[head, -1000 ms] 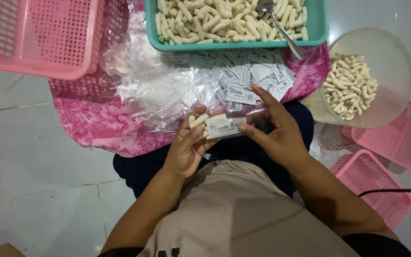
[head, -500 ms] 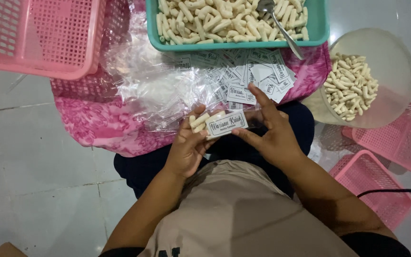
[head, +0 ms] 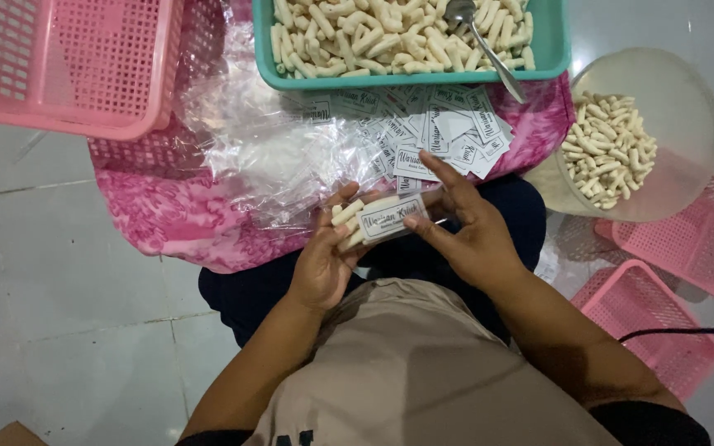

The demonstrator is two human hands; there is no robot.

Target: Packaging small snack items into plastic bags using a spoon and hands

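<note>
A small clear packet (head: pixel 380 220) of pale snack sticks (a white label showing at its front) was held between both hands above the lap. The left hand (head: pixel 324 263) was closed around its left end, and the right hand (head: pixel 471 234) pinched its right end, index finger stretched forward. Just beyond lay loose labels (head: pixel 448 136) and clear bags (head: pixel 278 153) on a pink cloth (head: pixel 167 216), before a teal tray (head: pixel 411 40) of sticks.
</note>
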